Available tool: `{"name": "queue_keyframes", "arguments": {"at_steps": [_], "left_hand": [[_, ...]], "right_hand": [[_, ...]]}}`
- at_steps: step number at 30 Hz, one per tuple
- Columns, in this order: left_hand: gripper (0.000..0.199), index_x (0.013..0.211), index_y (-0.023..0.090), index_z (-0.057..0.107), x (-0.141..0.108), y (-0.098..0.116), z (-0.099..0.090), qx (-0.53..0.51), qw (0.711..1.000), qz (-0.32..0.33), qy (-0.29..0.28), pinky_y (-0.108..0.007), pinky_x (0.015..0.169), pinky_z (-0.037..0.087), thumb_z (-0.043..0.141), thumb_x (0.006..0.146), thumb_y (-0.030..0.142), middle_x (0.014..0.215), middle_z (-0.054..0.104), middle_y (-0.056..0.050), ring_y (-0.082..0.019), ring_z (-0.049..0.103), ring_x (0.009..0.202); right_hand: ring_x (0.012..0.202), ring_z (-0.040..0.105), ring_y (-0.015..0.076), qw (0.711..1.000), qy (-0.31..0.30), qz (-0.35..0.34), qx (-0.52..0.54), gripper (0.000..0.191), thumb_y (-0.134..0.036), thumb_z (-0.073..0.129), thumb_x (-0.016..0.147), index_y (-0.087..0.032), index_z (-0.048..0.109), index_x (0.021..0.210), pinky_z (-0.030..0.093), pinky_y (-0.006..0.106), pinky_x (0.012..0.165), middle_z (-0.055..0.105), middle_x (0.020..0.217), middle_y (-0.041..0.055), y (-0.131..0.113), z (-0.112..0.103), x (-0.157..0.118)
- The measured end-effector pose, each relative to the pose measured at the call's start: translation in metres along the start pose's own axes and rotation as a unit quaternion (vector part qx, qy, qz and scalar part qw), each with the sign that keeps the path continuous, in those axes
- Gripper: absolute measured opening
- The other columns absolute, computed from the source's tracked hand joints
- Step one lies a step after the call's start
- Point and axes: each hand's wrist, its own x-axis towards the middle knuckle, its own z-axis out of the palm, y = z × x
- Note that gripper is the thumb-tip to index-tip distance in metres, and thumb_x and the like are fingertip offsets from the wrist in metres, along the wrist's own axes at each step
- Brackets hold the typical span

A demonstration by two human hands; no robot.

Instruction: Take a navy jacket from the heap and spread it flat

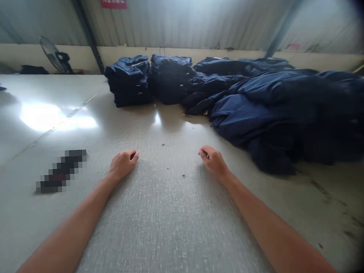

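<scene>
A single head-worn view — tilted forward and down — looks along the worktable [174, 233] from close above.

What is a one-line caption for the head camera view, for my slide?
Left hand and right hand rest on a grey work table before piled navy garments.

Fan: 1 pedestal fan [55, 55] with a round wire guard, tilted, at far left
Wall: corrugated metal sheeting [177, 20] above a cream band
Post: 1 dark steel post [87, 32] against the sheeting
Sign: 1 red sign [112, 0] high up, cut off by the frame
Blurred: 1 pixelated dark object [61, 171], lying left of the hands
</scene>
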Motion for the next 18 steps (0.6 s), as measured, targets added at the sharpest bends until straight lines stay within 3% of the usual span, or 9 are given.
{"name": "queue_keyframes", "arguments": {"at_steps": [5, 8, 11, 14, 18], "left_hand": [[0.028, 0.089, 0.023, 0.063, 0.006, 0.015, 0.007, -0.088, 0.995, 0.042, -0.013, -0.029, 0.064, 0.036, 0.042, 0.092, 0.042, 0.081, 0.069, -0.003, -0.018, 0.058, 0.067], [0.028, 0.102, 0.024, 0.064, 0.013, 0.024, 0.014, -0.153, 0.986, 0.067, -0.006, -0.029, 0.068, 0.043, 0.045, 0.090, 0.039, 0.087, 0.073, -0.004, -0.019, 0.062, 0.069], [0.035, 0.116, 0.023, 0.060, 0.030, 0.043, 0.018, -0.255, 0.961, 0.100, 0.018, -0.032, 0.077, 0.050, 0.048, 0.087, 0.038, 0.107, 0.073, -0.007, -0.022, 0.069, 0.087], [0.039, 0.119, 0.020, 0.057, 0.052, 0.081, 0.017, -0.302, 0.944, 0.130, 0.024, -0.036, 0.082, 0.053, 0.051, 0.084, 0.037, 0.119, 0.071, -0.012, -0.025, 0.070, 0.100], [0.034, 0.114, 0.019, 0.059, 0.080, 0.148, 0.015, -0.309, 0.935, 0.170, 0.018, -0.036, 0.082, 0.053, 0.053, 0.083, 0.031, 0.115, 0.072, -0.012, -0.024, 0.071, 0.095]], "right_hand": [[0.064, 0.053, 0.0178, 0.992, 0.101, 0.067, 0.023, 0.024, -0.033, 0.043, 0.091, -0.020, 0.061, 0.083, 0.039, 0.031, 0.066, 0.061, 0.069, 0.0029, 0.004, -0.034, -0.001], [0.068, 0.057, 0.0186, 0.984, 0.154, 0.084, 0.027, 0.022, -0.032, 0.044, 0.090, -0.020, 0.062, 0.094, 0.043, 0.031, 0.069, 0.064, 0.076, 0.0043, 0.009, -0.060, -0.005], [0.075, 0.061, 0.0197, 0.977, 0.193, 0.088, 0.024, 0.024, -0.031, 0.045, 0.090, -0.019, 0.060, 0.104, 0.048, 0.032, 0.074, 0.066, 0.087, 0.0068, 0.015, -0.091, -0.011], [0.078, 0.061, 0.0200, 0.967, 0.240, 0.089, -0.015, 0.024, -0.028, 0.046, 0.089, -0.019, 0.059, 0.106, 0.050, 0.035, 0.079, 0.065, 0.091, 0.0083, 0.021, -0.126, -0.016], [0.079, 0.060, 0.0197, 0.950, 0.292, 0.084, -0.076, 0.021, -0.024, 0.046, 0.086, -0.018, 0.059, 0.102, 0.050, 0.035, 0.081, 0.064, 0.094, 0.0099, 0.036, -0.172, -0.018]]}}
